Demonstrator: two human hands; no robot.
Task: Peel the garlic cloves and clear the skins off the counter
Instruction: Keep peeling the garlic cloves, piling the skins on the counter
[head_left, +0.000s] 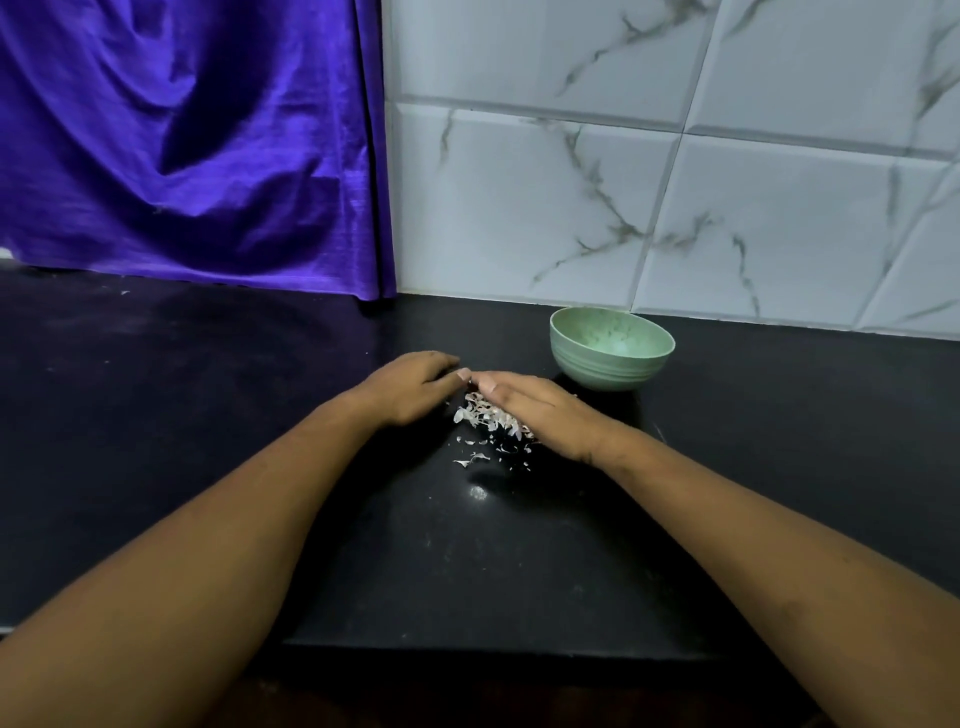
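Both forearms come in from the bottom edge and meet mid-desk. Left hand (410, 387) is palm down on the black desk (208, 441), fingers (441, 364) loosely curved and close together, holding nothing that I can see; its thumb side sits against the left edge of the garlic skins (480, 413). Right hand (535, 410) lies flat and angled over the right side of the same pile, fingers (506, 384) straight and together, pressing down on the skins rather than gripping them. The two hands' fingertips nearly touch at the far end of the pile, so the skins are bracketed between them.

Skins: small white papery heap on the desk, partly hidden under the right hand. Stray flakes (470, 460) lie just on the near side of the heap, apart from either hand.

Green bowl (612, 358) stands upright on the desk just beyond and right of the right hand, near the wall. Something pale inside it; can't tell whether it's peeled cloves. No cloves visible on the desk.

Background: white marbled tile wall (675, 182) on the right, purple curtain (182, 145) hanging to desk level on the left.
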